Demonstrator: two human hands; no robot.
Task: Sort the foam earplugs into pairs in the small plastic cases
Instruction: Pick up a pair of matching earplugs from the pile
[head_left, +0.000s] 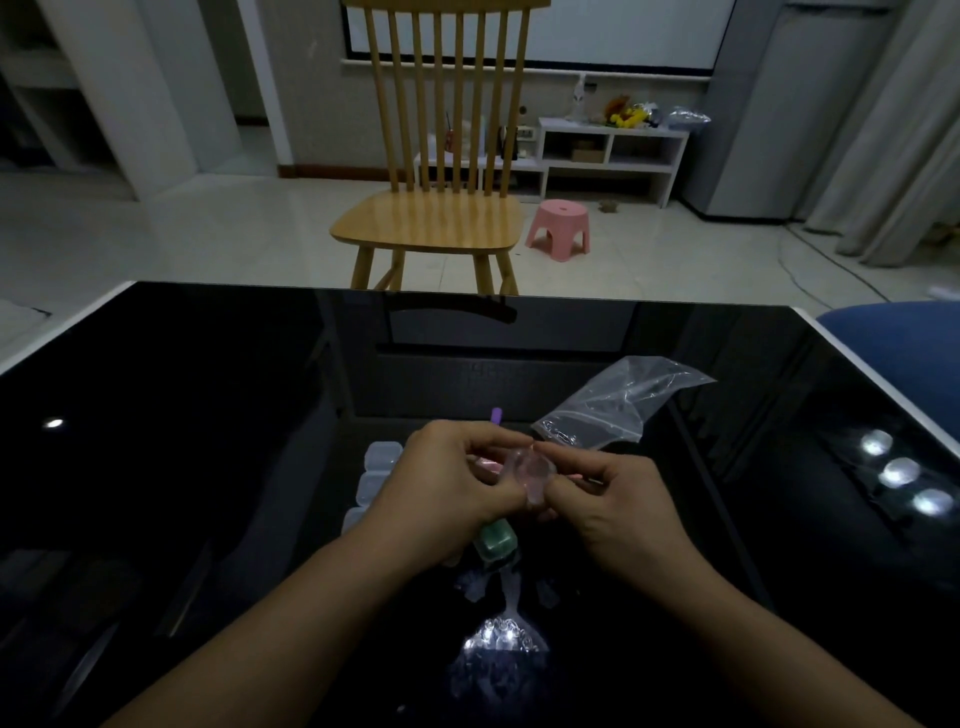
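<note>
Between hands, blurred clear case, contents unclear

Glossy black table in front of me, white edging along its rim, surface mirror-like and throwing back ceiling lights. On it, right of centre toward the far side: a clear zip-lock bag, crumpled, lying flat. Left of centre: a column of small clear plastic cases, touching one another, partly hidden behind my left wrist. Just beyond my knuckles a purple earplug shows on the glass. Nearer me, under my wrists, a case with green earplugs inside rests on the surface. Everything sits close together mid-table.
</note>
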